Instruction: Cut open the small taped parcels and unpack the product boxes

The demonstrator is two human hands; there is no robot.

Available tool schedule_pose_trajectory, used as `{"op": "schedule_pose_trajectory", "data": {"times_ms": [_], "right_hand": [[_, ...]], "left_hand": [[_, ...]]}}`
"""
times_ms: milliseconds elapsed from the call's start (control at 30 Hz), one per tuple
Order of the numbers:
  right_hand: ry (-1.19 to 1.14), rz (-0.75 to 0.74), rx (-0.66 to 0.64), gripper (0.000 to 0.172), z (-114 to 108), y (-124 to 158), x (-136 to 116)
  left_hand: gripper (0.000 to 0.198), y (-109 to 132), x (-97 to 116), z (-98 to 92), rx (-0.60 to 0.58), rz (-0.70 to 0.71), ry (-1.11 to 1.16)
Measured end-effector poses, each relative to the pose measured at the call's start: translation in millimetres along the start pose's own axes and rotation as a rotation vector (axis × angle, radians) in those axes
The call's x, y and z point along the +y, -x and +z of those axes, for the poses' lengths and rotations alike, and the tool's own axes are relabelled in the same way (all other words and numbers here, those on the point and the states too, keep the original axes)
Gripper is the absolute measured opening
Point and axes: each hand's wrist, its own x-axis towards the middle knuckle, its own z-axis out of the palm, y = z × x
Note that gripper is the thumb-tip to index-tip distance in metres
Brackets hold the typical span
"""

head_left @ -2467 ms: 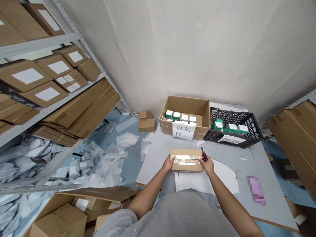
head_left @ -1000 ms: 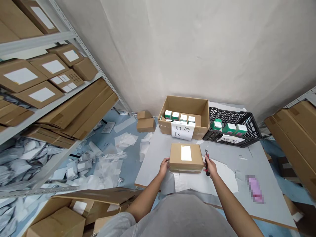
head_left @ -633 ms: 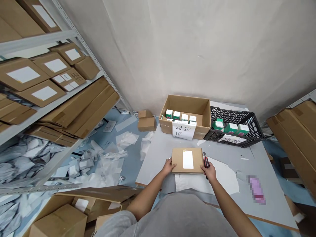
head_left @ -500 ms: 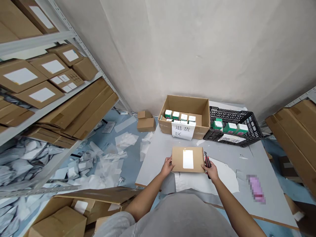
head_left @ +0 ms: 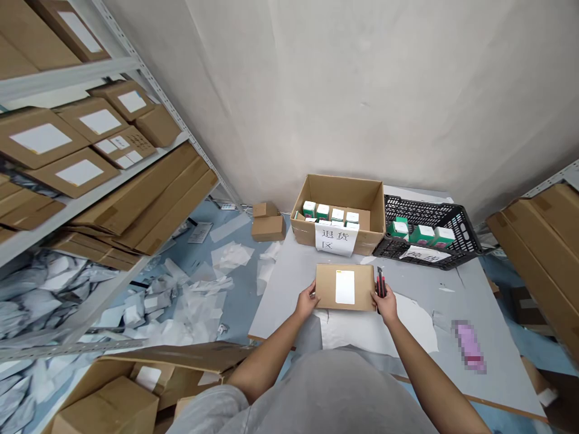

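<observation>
1 box [head_left: 326, 288] at counter [head_left: 452, 301] centre | left hand [head_left: 306, 300] grips its 9 o'clock edge | right hand [head_left: 385, 303] presses its 3 o'clock edge, clasping 1 cutter [head_left: 380, 282] | 1 carton [head_left: 344, 193] at 12 | 1 crate [head_left: 465, 232] at 1

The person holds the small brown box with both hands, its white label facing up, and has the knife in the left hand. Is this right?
Not quite. The knife is in the right hand, not the left; the head view shows it there. The rest stands: both hands, the left hand included, hold the small brown box, white label facing up.
</observation>
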Motion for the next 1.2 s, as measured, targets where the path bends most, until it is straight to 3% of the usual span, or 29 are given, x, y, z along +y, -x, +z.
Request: {"op": "schedule_pose_trajectory", "data": {"times_ms": [100,200,367,500,667,833,967,1100,1200], "right_hand": [[-0.139,0.044,-0.017,0.078,0,8,-5],[-0.202,0.131,0.051,0.081,0,16,-9],[-0.145,0.289,0.06,0.075,-5,29,-10],[0.039,0.301,-0.002,0.073,-12,40,-8],[0.066,0.223,-0.056,0.078,-14,50,-8],[0.071,0.136,-0.126,0.075,-12,46,-5],[0.295,0.093,-0.161,0.059,-7,40,-11],[0.764,-0.04,-0.155,0.044,-3,39,-35],[0.959,-0.188,-0.161,0.04,-1,40,-59]], "left_hand": [[0.086,6,3,-2.6,0.092,0.053,-0.114],[0.08,18,-1,-5.8,0.108,0.062,-0.233],[0.041,30,-10,-10.8,0.159,-0.083,-0.208],[0.058,30,-5,-9.6,0.153,-0.19,-0.197],[0.07,25,3,-2.7,0.074,-0.123,-0.154],[0.081,16,-2,-2.9,0.052,-0.05,-0.092],[0.099,6,-8,-0.1,0.086,-0.15,-0.089],[0.095,-8,-2,6.5,0.062,-0.144,-0.019],[0.097,-18,7,10.8,0.065,-0.14,0.03]]}}
